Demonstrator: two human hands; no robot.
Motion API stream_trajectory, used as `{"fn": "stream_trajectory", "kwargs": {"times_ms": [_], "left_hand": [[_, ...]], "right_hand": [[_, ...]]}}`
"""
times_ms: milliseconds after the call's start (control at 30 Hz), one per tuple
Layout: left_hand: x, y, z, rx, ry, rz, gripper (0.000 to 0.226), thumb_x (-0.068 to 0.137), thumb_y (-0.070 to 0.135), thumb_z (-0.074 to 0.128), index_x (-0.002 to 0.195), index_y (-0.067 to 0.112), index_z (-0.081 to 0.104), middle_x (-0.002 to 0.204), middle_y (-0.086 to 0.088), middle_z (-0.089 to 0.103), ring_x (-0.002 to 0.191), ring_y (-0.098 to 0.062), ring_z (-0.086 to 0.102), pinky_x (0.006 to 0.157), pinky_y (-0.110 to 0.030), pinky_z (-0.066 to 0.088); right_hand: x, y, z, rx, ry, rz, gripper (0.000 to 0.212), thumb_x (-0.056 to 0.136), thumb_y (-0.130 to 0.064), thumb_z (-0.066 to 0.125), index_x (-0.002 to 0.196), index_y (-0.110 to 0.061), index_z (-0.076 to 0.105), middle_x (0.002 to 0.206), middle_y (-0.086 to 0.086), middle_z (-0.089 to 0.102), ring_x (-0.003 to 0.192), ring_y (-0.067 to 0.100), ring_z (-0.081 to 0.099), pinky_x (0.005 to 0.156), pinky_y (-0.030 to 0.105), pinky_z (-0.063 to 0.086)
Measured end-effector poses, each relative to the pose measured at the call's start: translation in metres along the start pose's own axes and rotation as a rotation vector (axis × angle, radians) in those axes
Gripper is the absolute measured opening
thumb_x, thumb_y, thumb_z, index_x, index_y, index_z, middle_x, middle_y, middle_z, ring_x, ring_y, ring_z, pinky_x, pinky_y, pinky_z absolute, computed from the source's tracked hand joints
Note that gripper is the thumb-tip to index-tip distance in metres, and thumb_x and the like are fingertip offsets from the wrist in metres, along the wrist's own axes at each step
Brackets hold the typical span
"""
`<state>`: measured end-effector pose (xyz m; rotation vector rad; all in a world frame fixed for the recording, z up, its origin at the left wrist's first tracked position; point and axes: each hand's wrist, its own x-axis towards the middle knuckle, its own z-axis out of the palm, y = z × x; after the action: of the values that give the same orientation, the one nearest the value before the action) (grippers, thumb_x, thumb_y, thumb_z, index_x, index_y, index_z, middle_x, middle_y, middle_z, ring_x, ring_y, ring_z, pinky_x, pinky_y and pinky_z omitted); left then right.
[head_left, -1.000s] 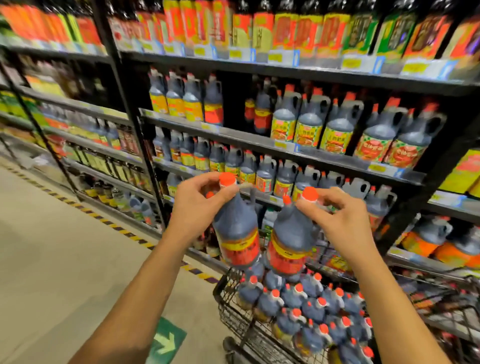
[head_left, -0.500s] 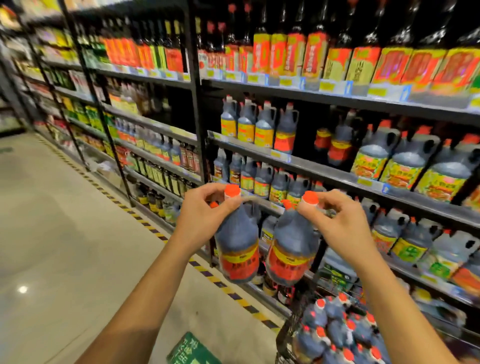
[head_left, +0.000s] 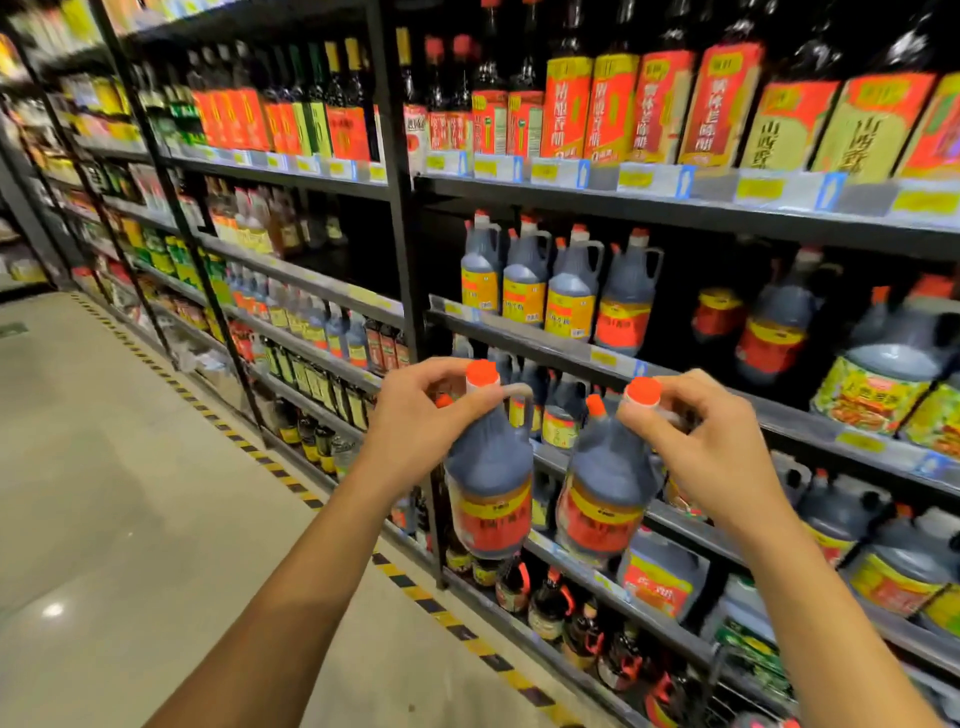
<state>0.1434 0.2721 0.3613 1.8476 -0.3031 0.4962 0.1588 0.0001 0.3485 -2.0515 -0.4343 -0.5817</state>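
Two dark jugs (head_left: 491, 467), red-yellow labels (head_left: 493, 525), print blurred.

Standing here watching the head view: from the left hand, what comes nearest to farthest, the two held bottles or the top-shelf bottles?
1. The left bottle, held by the left hand itself.
2. The right bottle, just beside it, held by the right hand.
3. The top-shelf bottles, high above and further back.
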Motion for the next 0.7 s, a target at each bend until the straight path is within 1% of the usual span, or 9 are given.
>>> {"fn": "stream_trajectory", "kwargs": {"times_ms": [67,133,233,367,433,533,600,633,700], "left_hand": [[0.024,-0.013,0.003,-0.006,-0.028,-0.006,0.021,0.084,0.041,0.076,0.100,0.027,0.075,0.094,0.003,0.072,0.091,-0.013,0.068,0.076,-0.027,0.056],[0.048,-0.025,0.007,-0.027,-0.055,0.000,0.021,0.085,0.038,0.076,0.102,0.025,0.075,0.097,0.007,0.073,0.093,-0.008,0.068,0.078,-0.022,0.055],[0.084,-0.042,0.015,-0.049,-0.111,0.025,0.024,0.085,0.038,0.076,0.105,0.026,0.075,0.100,0.015,0.073,0.097,-0.003,0.067,0.080,-0.015,0.052],[0.132,-0.063,0.030,-0.101,-0.187,0.056,0.023,0.085,0.038,0.076,0.104,0.027,0.076,0.097,0.013,0.073,0.093,-0.004,0.067,0.079,-0.016,0.052],[0.154,-0.071,0.038,-0.141,-0.243,0.073,0.022,0.085,0.038,0.075,0.104,0.026,0.075,0.097,0.010,0.073,0.094,-0.009,0.067,0.080,-0.023,0.053],[0.184,-0.073,0.050,-0.164,-0.325,0.150,0.017,0.087,0.040,0.072,0.100,0.030,0.074,0.100,0.006,0.071,0.094,-0.010,0.065,0.077,-0.026,0.051],[0.201,-0.070,0.061,-0.204,-0.370,0.220,0.008,0.086,0.044,0.069,0.091,0.043,0.074,0.094,0.001,0.070,0.081,-0.014,0.062,0.070,-0.031,0.049],[0.209,-0.069,0.068,-0.238,-0.386,0.238,0.007,0.086,0.042,0.070,0.089,0.046,0.074,0.090,0.002,0.069,0.075,-0.010,0.059,0.065,-0.027,0.048],[0.223,-0.070,0.084,-0.300,-0.397,0.231,0.009,0.087,0.031,0.074,0.094,0.036,0.075,0.087,0.010,0.070,0.074,0.003,0.058,0.065,-0.015,0.045]], "right_hand": [[0.016,0.006,0.005,-0.014,0.015,0.012,0.012,0.088,-0.036,0.069,0.081,-0.028,0.066,0.079,0.003,0.049,0.071,0.020,0.049,0.065,0.041,0.043],[0.030,0.009,0.010,-0.023,0.027,0.021,0.008,0.089,-0.034,0.070,0.083,-0.031,0.066,0.082,0.004,0.050,0.072,0.021,0.050,0.066,0.045,0.044],[0.050,0.017,0.015,-0.049,0.063,0.049,0.015,0.090,-0.032,0.071,0.083,-0.044,0.064,0.082,0.001,0.051,0.073,0.015,0.052,0.067,0.035,0.043],[0.069,0.025,0.021,-0.144,0.122,0.096,0.003,0.091,-0.036,0.068,0.089,-0.037,0.065,0.083,-0.002,0.050,0.075,0.011,0.052,0.068,0.018,0.037],[0.076,0.029,0.023,-0.205,0.170,0.111,0.017,0.090,-0.043,0.065,0.094,-0.027,0.067,0.086,0.000,0.053,0.079,0.012,0.054,0.068,0.019,0.040],[0.086,0.030,0.026,-0.253,0.269,0.143,0.004,0.093,-0.035,0.067,0.095,-0.031,0.065,0.089,0.003,0.055,0.083,0.017,0.055,0.072,0.031,0.044],[0.091,0.032,0.026,-0.287,0.333,0.144,0.007,0.093,-0.028,0.069,0.094,-0.033,0.064,0.089,0.004,0.056,0.082,0.016,0.055,0.072,0.026,0.043],[0.093,0.032,0.026,-0.312,0.365,0.149,0.007,0.093,-0.026,0.069,0.095,-0.031,0.065,0.089,0.004,0.056,0.081,0.014,0.055,0.072,0.021,0.041],[0.098,0.031,0.023,-0.349,0.418,0.161,0.006,0.092,-0.024,0.070,0.097,-0.024,0.067,0.089,0.000,0.056,0.080,0.010,0.055,0.071,0.013,0.038]]}}
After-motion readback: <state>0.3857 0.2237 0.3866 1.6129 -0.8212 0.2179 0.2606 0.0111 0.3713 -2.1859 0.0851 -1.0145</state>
